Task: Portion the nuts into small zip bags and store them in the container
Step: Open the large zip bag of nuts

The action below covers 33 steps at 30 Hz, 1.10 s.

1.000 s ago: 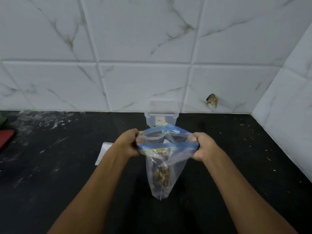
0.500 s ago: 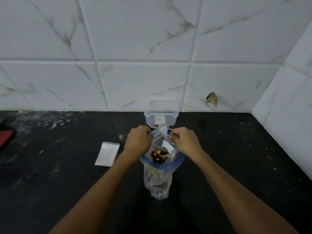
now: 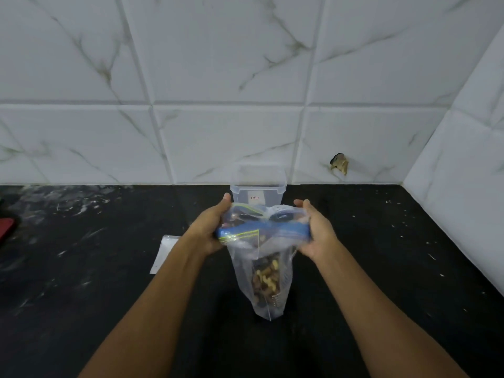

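1. A clear zip bag [image 3: 266,268] of mixed nuts [image 3: 266,279] hangs above the black desk [image 3: 81,296], gripped at its blue top.
2. The left hand [image 3: 210,230] and right hand [image 3: 317,233] curl around opposite ends.
3. A clear container [image 3: 257,190] stands just behind.

Clear crinkly plastic bag [image 3: 261,268], glossy marbled tiles [image 3: 218,64] (veined), matt black counter [image 3: 81,309]
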Each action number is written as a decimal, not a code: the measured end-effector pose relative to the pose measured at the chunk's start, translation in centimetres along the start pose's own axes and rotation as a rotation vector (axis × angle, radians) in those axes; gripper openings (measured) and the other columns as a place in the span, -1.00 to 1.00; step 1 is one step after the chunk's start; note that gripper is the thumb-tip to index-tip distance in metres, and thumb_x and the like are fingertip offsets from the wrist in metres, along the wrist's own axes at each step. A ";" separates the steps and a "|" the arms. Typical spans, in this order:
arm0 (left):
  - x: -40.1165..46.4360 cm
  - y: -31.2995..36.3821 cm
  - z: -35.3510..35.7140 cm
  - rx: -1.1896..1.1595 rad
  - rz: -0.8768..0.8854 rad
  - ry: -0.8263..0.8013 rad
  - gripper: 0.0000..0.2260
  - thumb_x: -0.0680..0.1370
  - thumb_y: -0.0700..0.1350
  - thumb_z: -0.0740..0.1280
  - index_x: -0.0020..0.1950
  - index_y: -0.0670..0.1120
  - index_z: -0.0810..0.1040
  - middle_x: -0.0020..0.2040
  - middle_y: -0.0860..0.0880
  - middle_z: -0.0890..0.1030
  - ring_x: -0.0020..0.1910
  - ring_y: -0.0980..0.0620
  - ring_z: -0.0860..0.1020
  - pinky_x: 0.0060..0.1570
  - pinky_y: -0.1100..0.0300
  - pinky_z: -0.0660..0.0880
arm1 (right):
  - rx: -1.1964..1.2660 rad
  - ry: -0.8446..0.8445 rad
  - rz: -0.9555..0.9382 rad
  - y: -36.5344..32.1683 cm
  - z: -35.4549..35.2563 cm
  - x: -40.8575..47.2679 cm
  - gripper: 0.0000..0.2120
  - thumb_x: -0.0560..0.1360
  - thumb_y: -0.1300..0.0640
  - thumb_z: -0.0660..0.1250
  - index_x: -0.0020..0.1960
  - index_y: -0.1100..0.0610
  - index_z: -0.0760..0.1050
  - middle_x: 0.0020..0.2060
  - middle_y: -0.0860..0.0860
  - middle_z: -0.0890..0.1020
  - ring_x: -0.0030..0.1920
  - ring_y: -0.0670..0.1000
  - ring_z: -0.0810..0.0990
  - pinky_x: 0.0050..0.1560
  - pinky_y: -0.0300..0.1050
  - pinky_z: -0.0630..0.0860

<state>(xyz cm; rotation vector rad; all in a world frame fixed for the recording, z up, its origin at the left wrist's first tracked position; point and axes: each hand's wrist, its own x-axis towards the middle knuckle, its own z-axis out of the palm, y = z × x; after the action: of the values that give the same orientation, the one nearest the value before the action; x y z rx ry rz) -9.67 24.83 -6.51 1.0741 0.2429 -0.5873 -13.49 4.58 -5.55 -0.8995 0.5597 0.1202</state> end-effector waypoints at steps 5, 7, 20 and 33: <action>-1.8 -1.9 -1.1 0.884 0.305 0.413 -0.48 0.55 0.28 0.24 0.27 -0.10 0.44 0.14 -0.04 0.55 0.07 -0.01 0.56 0.02 0.06 0.54 | -0.769 0.080 -0.147 1.6 -2.7 -0.1 -0.75 0.61 -0.12 0.15 0.01 0.00 0.51 -0.01 0.07 0.61 0.00 0.08 0.63 0.15 0.13 0.55; -3.6 -2.9 -1.4 1.156 0.381 0.530 -0.48 0.49 0.42 0.18 0.02 -0.04 0.48 -0.06 -0.01 0.59 -0.10 0.04 0.57 -0.07 0.05 0.55 | -0.972 0.052 -0.204 1.5 -3.2 0.2 -0.79 0.59 -0.10 0.21 -0.02 0.01 0.52 -0.02 0.04 0.61 -0.02 0.03 0.62 0.14 0.09 0.55; -3.1 -5.9 0.9 1.249 0.131 0.319 -0.20 0.26 0.66 -0.06 -0.24 -0.02 0.53 -0.32 -0.05 0.66 -0.31 0.00 0.67 -0.04 0.01 0.63 | -1.614 -0.042 -0.444 2.6 0.5 1.9 -0.90 0.59 0.04 0.27 -0.07 0.03 0.51 -0.17 -0.03 0.61 -0.16 -0.05 0.59 -0.11 -0.06 0.56; -1.4 -0.7 1.9 -0.205 0.029 0.242 -0.81 0.60 -0.30 0.12 -0.11 -0.24 0.50 -0.20 -0.14 0.59 -0.23 -0.03 0.55 -0.13 0.07 0.52 | -0.281 0.162 -0.150 0.6 -0.9 2.2 -0.75 0.62 0.09 0.23 -0.17 0.18 0.49 -0.29 0.11 0.54 -0.26 0.10 0.55 -0.20 0.06 0.62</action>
<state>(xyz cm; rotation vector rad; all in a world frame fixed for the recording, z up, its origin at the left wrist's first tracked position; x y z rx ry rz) -11.39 23.34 -5.51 0.9471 0.4876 -0.3967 -12.12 3.97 -7.50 -1.2295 0.6328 -0.0108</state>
